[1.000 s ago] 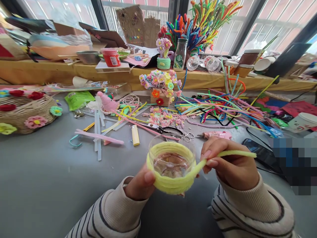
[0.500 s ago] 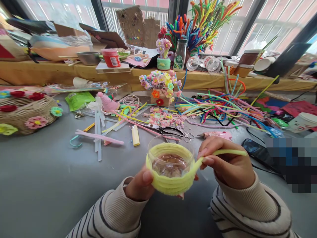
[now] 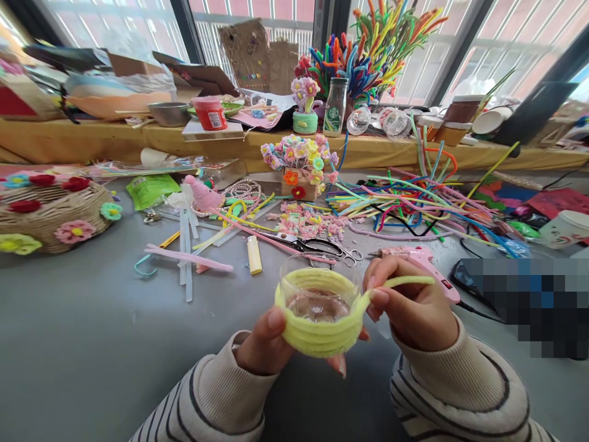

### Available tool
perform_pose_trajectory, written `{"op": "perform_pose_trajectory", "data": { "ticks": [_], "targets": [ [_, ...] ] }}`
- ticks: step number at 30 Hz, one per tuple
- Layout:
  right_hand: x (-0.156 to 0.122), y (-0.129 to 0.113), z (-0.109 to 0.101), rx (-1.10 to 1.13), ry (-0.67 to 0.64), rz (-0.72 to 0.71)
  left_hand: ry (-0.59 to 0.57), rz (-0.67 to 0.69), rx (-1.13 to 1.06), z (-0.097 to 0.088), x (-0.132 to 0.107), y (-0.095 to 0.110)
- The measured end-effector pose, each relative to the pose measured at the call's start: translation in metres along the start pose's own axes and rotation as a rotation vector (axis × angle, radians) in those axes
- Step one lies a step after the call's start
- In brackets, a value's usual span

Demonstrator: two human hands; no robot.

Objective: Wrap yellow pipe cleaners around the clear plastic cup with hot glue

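Note:
A small clear plastic cup [image 3: 317, 307] is wrapped in several rows of yellow pipe cleaner [image 3: 317, 337], with its bare rim showing above them. My left hand [image 3: 267, 344] grips the cup from the left and below, thumb on the wrapped side and fingertips showing underneath. Between thumb and fingers, my right hand [image 3: 409, 301] pinches the loose end of the yellow pipe cleaner at the cup's right side; the tail sticks out past the fingers. Just behind that hand lies a pink glue gun [image 3: 427, 264]. Black-handled scissors [image 3: 317, 245] rest beyond the cup.
Clear glue sticks [image 3: 186, 258], a pink pipe cleaner strip [image 3: 188, 258] and a yellow lighter [image 3: 254, 255] lie left of centre. Loose pipe cleaners [image 3: 414, 202] are heaped at the back right. A flowered woven basket [image 3: 87, 212] stands at left, a phone [image 3: 464, 279] at right.
My right hand has shifted left, closer to the cup, with a shorter tail of pipe cleaner beyond its fingers. More of the glue gun now shows. The left hand still holds the cup.

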State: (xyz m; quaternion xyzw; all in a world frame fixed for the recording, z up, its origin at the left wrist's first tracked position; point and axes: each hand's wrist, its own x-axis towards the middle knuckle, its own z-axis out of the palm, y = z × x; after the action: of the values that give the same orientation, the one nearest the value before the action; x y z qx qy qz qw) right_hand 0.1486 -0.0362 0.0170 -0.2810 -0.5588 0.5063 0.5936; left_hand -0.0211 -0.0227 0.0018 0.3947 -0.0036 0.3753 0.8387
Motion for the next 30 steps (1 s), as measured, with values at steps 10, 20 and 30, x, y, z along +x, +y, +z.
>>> {"op": "perform_pose_trajectory", "data": {
  "ticks": [10,20,30],
  "targets": [
    [0.007,0.011,0.008,0.163,0.084,0.111,0.073,-0.005,-0.041,-0.006,0.001,-0.005],
    [0.006,0.002,0.005,0.047,0.102,0.064,0.015,-0.060,-0.139,-0.007,0.000,-0.007],
    [0.000,-0.011,0.010,-0.079,0.124,0.077,-0.099,-0.120,-0.256,-0.010,-0.002,-0.015]
  ]
}}
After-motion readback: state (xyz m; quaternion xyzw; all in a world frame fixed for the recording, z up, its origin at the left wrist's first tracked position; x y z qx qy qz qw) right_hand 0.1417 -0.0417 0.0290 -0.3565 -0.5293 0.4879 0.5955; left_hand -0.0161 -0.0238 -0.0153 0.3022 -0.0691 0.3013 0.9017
